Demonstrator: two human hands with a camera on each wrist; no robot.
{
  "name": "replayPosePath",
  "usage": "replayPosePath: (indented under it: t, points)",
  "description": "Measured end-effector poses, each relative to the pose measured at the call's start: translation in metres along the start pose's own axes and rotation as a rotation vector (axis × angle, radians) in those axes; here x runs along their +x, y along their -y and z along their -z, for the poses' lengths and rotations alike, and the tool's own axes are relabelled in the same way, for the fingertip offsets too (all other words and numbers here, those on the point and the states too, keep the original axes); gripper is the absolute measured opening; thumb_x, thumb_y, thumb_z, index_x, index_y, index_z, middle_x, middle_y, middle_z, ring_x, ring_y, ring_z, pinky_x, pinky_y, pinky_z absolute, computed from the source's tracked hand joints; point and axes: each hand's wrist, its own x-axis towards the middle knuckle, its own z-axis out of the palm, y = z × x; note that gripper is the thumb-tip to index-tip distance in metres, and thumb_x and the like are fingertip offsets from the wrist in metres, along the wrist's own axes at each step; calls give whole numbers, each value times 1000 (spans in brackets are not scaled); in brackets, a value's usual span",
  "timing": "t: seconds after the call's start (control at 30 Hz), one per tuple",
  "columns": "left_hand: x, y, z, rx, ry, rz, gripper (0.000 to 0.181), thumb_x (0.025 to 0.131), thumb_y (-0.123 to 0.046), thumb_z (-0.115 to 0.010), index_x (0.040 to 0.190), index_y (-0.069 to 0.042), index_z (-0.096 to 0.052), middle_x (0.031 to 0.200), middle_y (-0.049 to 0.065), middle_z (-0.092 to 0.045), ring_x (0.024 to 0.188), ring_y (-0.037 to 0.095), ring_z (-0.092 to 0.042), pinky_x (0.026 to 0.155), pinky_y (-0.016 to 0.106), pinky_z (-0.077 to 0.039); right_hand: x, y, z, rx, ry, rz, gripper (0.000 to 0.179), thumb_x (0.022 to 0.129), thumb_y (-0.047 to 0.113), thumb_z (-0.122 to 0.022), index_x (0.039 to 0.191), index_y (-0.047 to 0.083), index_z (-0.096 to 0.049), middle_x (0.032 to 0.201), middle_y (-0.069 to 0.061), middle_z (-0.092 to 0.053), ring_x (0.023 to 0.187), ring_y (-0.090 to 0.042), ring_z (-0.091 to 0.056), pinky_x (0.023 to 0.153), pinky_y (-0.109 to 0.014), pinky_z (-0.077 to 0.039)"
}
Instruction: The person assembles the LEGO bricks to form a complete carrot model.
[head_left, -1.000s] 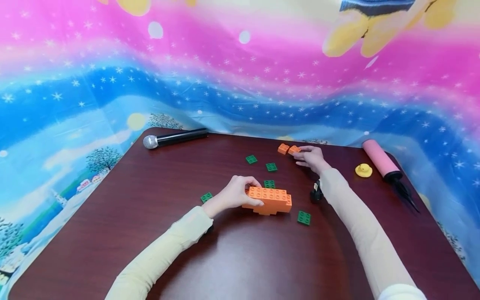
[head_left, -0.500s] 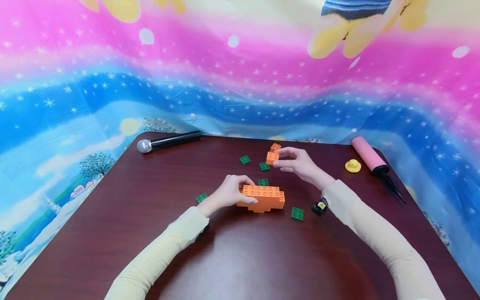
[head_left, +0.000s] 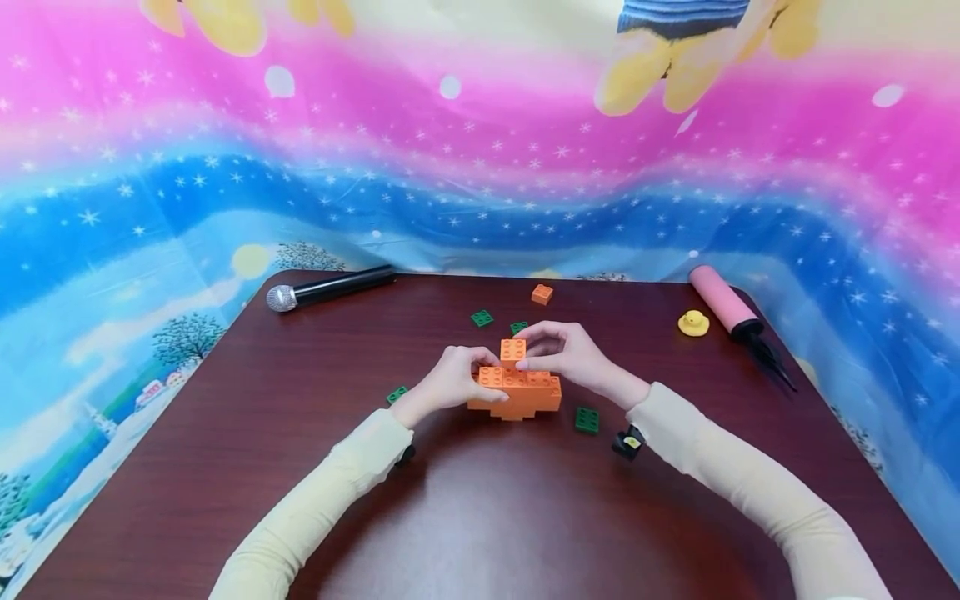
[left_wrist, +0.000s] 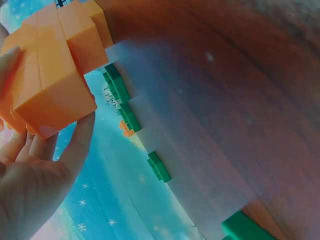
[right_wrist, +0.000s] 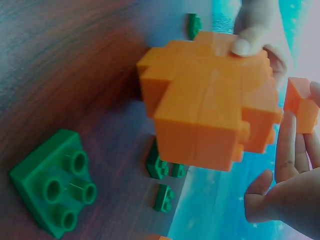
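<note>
My left hand (head_left: pixel 448 382) grips the left end of an orange structure of stacked toy building bricks (head_left: pixel 528 400), thumb in front and fingers behind. The structure narrows in steps towards its bottom. My right hand (head_left: pixel 573 357) pinches a small orange brick (head_left: pixel 513 349) just over the structure's studded top. A gap shows between that brick (right_wrist: pixel 299 105) and the structure (right_wrist: pixel 200 100) in the right wrist view. From the left wrist view, the fingers of my left hand (left_wrist: pixel 35 185) lie against the structure's studded side (left_wrist: pixel 55 95). Whether its base touches the table cannot be told.
Flat green bricks lie around the structure, one at front right (head_left: pixel 587 420), others at left (head_left: pixel 396 395) and behind (head_left: pixel 482 318). Another orange brick (head_left: pixel 542 293) is near the back edge. Farther out are a microphone (head_left: pixel 330 288), yellow toy duck (head_left: pixel 693 323) and pink hand pump (head_left: pixel 723 300).
My right hand has picked up one of two orange bricks at the back and carried it forward and left, over the structure. My left hand keeps its grip. The head view has shifted slightly.
</note>
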Motion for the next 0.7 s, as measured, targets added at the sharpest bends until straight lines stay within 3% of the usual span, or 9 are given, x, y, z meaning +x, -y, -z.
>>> replayPosePath:
  t: [0.27, 0.4, 0.7]
  points:
    - [-4, -1, 9, 22, -34, -71, 48, 70, -34, -86, 105, -8, -66, 97, 3, -71, 78, 11, -61, 72, 23, -53, 0, -5, -9, -36, 41, 11, 36, 82, 10, -75, 116, 3, -65, 106, -16, -67, 88, -18, -68, 78, -32, -57]
    - [-6, -1, 14, 1, -50, -62, 47, 69, -31, -87, 105, -9, -66, 98, 3, -71, 83, 11, -65, 78, 26, -55, -2, -6, -11, -23, 38, -1, 37, 81, 10, -75, 116, 3, -65, 105, -16, -68, 89, -20, -67, 78, -32, -57]
    - [-11, 1, 17, -16, -42, -31, 40, 71, -26, -85, 101, -9, -66, 95, 4, -70, 84, 15, -67, 75, 27, -57, -3, -11, -14, -87, 12, 19, 36, 79, 11, -78, 114, 4, -67, 104, -13, -68, 93, -21, -64, 79, -29, -55]
